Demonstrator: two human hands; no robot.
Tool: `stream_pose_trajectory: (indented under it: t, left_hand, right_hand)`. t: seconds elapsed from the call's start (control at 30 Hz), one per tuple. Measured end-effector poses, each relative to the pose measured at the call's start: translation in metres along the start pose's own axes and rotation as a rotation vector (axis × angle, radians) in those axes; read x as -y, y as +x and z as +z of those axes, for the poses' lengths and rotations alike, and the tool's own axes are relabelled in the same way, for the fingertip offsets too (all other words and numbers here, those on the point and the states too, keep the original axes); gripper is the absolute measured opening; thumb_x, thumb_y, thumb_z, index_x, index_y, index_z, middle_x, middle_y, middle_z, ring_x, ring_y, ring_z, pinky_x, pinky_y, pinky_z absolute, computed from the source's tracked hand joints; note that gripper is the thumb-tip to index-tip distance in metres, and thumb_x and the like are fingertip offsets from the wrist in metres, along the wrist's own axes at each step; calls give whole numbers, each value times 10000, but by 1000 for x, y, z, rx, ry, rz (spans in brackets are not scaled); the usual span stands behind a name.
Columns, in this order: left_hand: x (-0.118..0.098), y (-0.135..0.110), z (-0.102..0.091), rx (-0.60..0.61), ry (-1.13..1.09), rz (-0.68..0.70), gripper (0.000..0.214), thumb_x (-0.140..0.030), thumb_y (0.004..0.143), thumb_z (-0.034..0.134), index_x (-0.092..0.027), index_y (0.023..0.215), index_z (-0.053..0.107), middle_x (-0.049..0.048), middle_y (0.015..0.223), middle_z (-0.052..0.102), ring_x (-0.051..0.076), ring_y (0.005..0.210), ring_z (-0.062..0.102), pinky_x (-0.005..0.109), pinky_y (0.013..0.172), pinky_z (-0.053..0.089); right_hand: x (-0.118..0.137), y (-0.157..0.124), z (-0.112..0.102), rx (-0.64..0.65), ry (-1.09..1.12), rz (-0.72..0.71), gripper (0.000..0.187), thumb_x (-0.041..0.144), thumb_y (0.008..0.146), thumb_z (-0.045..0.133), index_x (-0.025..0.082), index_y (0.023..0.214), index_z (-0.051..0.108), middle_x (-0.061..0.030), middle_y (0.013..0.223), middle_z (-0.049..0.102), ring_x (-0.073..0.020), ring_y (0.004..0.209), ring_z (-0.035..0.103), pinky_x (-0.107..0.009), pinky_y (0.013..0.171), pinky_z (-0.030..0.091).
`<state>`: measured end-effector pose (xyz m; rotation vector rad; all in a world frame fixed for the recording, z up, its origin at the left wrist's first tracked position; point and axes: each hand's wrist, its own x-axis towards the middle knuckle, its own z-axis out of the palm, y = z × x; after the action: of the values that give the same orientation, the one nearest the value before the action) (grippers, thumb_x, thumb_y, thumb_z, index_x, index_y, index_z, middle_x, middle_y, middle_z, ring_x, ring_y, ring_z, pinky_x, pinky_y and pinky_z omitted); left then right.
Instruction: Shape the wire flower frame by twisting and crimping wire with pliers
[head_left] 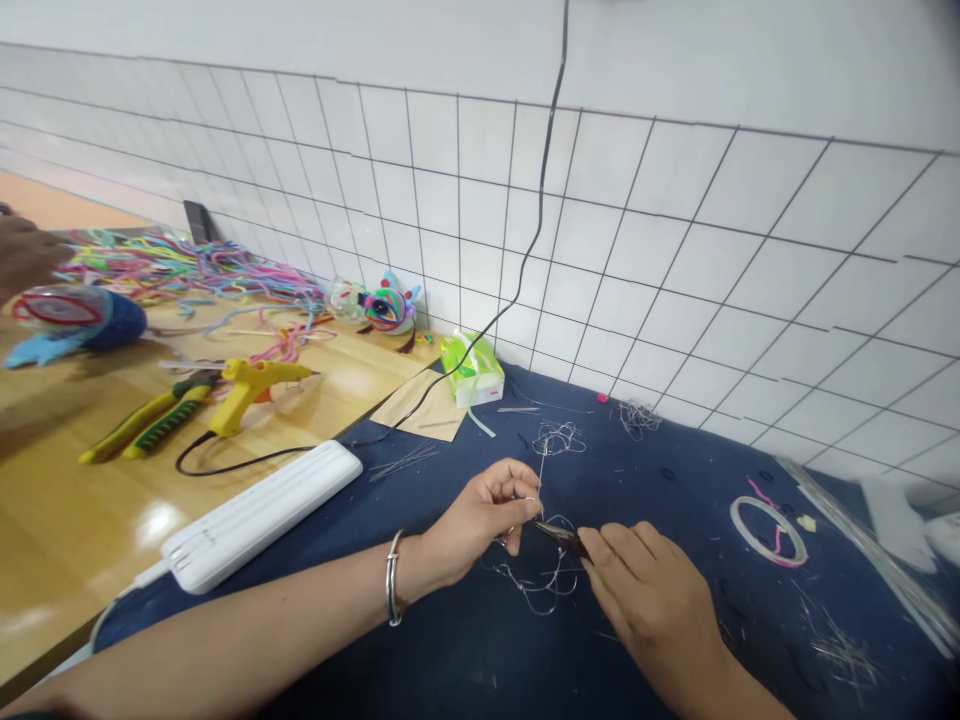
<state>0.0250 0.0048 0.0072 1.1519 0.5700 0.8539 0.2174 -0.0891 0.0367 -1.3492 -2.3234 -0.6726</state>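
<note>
Between thumb and fingers, my left hand (491,510) pinches thin silvery wire (542,470), one strand of which rises straight from the fingertips. Looped wire with small pinkish beads (536,590) hangs below that hand over the dark blue cloth. Closed around dark-handled pliers (562,537), my right hand (652,590) points their tip at the wire close to my left thumb. Whether the jaws grip the wire is too small to tell. Behind my hands lies another tangle of wire (559,438).
A white power strip (262,515), yellow glue gun (259,385) and green-yellow pliers (161,410) lie left. A tissue pack (472,370) stands near the wall grid. Tape ring (769,532) and wire scraps (844,650) lie right. Another person's hand (30,250) is at far left.
</note>
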Motion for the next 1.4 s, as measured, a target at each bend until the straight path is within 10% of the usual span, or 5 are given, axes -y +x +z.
stream_pose_trajectory:
  t: [0.93,1.4]
  left_hand:
    - [0,-1,-1,43,205,128,172,-240,801,579,-152,915,486,-34,736,518,19,444,475,158,442,360]
    - [-3,-3,-3,250,276,28,155,-243,795,581,-128,884,525,-40,643,502,38,460,489,159,448,402]
  right_hand:
    - [3,-3,-3,168,290,266,195,211,819,478,231,971,599,-16,833,607,-158,745,530,-277,681,419]
    - [-5,7,-22,556,546,431,170,275,753,536,274,885,642,13,748,598,-139,670,546,-243,635,390]
